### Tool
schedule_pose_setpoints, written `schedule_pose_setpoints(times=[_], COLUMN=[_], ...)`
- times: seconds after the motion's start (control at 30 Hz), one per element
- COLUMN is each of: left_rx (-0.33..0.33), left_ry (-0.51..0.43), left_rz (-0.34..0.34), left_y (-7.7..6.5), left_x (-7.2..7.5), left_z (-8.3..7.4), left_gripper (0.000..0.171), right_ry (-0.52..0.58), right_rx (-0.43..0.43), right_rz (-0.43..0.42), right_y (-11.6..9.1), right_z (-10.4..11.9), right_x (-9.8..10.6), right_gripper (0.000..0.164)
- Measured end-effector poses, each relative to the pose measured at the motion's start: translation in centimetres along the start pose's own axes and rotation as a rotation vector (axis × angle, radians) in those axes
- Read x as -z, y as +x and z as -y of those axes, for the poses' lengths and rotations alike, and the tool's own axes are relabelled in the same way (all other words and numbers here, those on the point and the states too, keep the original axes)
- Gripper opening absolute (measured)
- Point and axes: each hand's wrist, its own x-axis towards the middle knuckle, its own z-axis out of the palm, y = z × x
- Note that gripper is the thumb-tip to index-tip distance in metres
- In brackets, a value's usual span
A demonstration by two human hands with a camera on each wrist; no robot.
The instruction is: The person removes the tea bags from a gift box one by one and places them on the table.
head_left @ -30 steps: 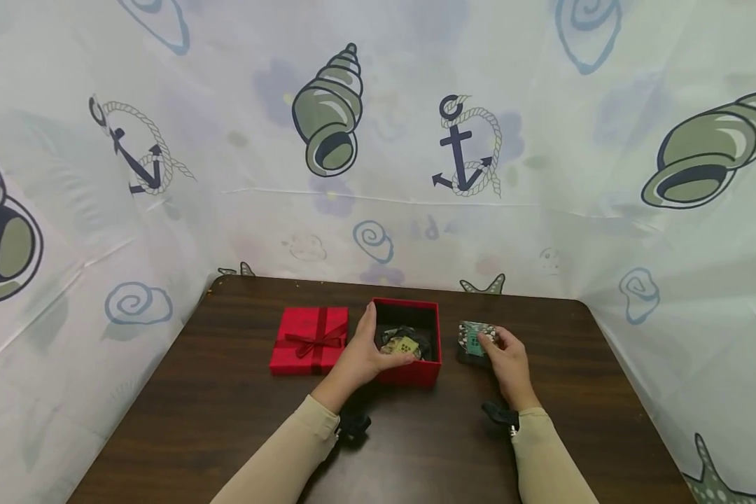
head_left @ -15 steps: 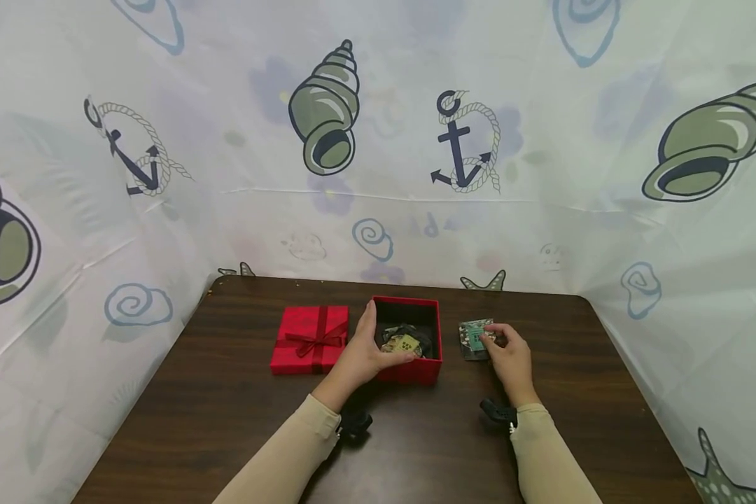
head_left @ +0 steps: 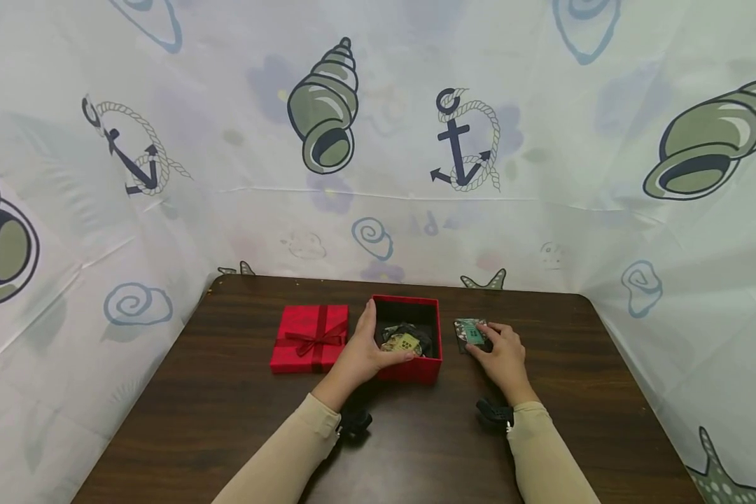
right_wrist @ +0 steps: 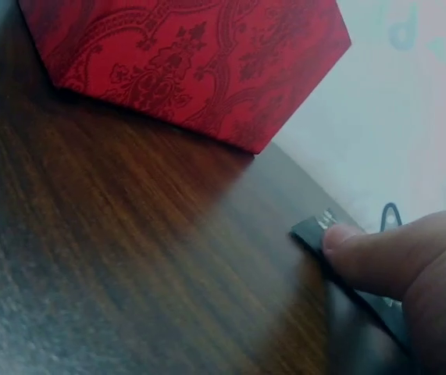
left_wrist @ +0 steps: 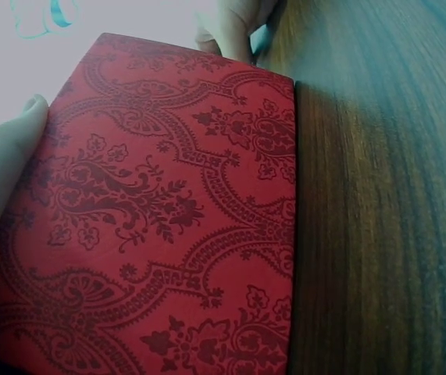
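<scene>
A red patterned gift box [head_left: 437, 343] stands uncovered on the table. My left hand [head_left: 362, 360] grips its near left corner, thumb over the near rim and fingers along the left wall. In the left wrist view, the thumb [left_wrist: 8, 156] lies at the rim of the red wall [left_wrist: 160, 211]. Inside the box sits a crumpled dark packet with a yellow label [head_left: 406, 342]. Right of the box, my right hand [head_left: 504, 353] holds a small flat dark packet with a green label [head_left: 469, 329], thumb near, fingers farther back. The right thumb [right_wrist: 363, 254] presses the packet's edge [right_wrist: 308, 234]; its underside is hidden.
The red lid with a ribbon bow [head_left: 305, 339] lies left of the box. All stands on a dark wooden table [head_left: 428, 441]. Behind and beside it hangs a pale cloth [head_left: 390, 161] printed with shells and anchors.
The right hand's fingers loosened on the green-labelled packet as it came to lie flat, then moved left, and the packet shifted slightly left with them. The left hand stays on the box.
</scene>
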Motion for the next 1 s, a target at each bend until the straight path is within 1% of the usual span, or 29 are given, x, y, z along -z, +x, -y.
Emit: schedule_pose_setpoints(times=[0.07, 0.2, 0.3, 0.43, 0.7, 0.93, 1.0], left_rx=[-0.002, 0.010, 0.023, 0.027, 0.011, 0.018, 0.019], left_ry=[-0.003, -0.003, 0.000, -0.008, 0.014, 0.009, 0.009], left_rz=[0.002, 0.003, 0.004, 0.007, -0.007, -0.007, -0.003], left_y=[-0.01, -0.08, -0.10, -0.07, 0.09, -0.04, -0.08], left_x=[0.05, 0.17, 0.23, 0.24, 0.10, 0.02, 0.00], left_z=[-0.02, -0.15, -0.24, -0.29, -0.39, -0.61, -0.58], left_gripper=[0.145, 0.146, 0.147, 0.147, 0.145, 0.144, 0.144], right_ry=[0.020, 0.050, 0.020, -0.009, -0.066, -0.046, -0.047], right_rx=[0.017, 0.043, 0.058, 0.064, 0.112, 0.101, 0.102], right_rz=[-0.011, -0.009, 0.013, 0.023, 0.026, 0.018, 0.015], right_y=[0.00, 0.07, 0.12, 0.12, 0.04, 0.06, -0.01], right_z=[0.03, 0.05, 0.11, 0.28, 0.19, 0.00, -0.02], right_x=[-0.02, -0.04, -0.04, 0.04, -0.02, -0.18, -0.21], right_gripper=[0.060, 0.050, 0.048, 0.052, 0.052, 0.039, 0.038])
